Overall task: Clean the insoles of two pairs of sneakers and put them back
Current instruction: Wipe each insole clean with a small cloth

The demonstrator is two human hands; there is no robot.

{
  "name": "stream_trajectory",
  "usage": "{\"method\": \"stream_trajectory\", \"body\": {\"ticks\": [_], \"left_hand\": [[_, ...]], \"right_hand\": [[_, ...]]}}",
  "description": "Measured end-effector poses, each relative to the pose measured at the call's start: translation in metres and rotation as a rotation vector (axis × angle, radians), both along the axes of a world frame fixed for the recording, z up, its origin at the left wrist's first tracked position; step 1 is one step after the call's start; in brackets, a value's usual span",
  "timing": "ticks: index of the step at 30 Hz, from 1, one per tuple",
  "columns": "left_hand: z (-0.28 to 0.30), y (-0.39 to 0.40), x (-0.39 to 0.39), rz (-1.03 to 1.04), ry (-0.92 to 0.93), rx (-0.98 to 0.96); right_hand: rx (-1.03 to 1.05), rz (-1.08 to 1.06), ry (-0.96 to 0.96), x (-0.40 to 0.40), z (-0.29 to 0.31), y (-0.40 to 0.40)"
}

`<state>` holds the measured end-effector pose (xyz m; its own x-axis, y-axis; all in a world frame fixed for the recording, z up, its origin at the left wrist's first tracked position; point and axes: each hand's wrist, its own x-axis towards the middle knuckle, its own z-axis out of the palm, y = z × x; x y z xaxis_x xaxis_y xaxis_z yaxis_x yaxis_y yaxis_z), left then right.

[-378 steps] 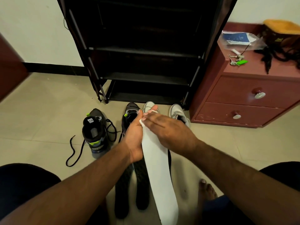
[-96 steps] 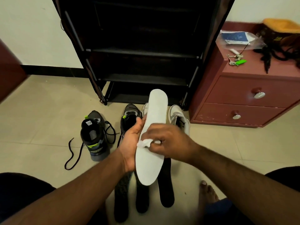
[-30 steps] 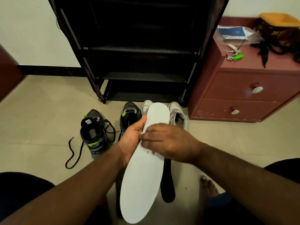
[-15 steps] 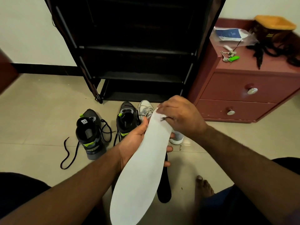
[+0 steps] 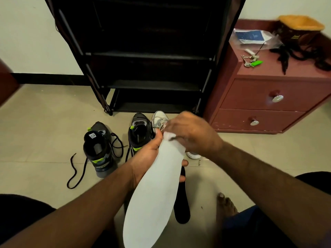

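Tile floor [image 5: 44, 133] by the shoe rack [image 5: 150, 56]: our left hand [image 5: 150, 158] grips the white insole [image 5: 152, 194] mid-length, right hand [image 5: 189, 133] pinches a wipe [image 5: 169, 136] at its far end. Looks like we're mid-wipe; next we'd guess it goes into 1 white sneaker [image 5: 159, 120].

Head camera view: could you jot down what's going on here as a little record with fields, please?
left hand: grips the white insole from its left edge
right hand: presses a small white wipe on the insole's far end
black insole: lies on the floor, partly under the white one
dark sneakers: two, on the floor left of the hands
white sneaker: behind the hands
keys: on the red-brown drawer chest
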<state>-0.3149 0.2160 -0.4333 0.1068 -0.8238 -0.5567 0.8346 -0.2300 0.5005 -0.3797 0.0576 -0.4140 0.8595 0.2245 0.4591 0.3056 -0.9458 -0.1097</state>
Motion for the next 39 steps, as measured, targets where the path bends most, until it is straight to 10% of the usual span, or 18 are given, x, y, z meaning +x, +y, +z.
{"method": "stream_trajectory", "body": {"ticks": [13,28,34,39], "left_hand": [[0.004,0.000,-0.002,0.023,-0.042,0.045],[-0.004,0.001,0.023,0.212,-0.053,0.076],[0.003,0.003,0.009,-0.066,-0.062,-0.023],[0.005,0.005,0.020,0.048,0.012,-0.003]], "right_hand": [[0.075,-0.183,-0.084,0.000,0.006,-0.018],[0.080,0.223,0.194,-0.012,-0.002,0.028],[0.123,-0.193,0.006,0.001,0.003,-0.023],[0.048,0.125,0.132,-0.013,0.001,0.017]]}}
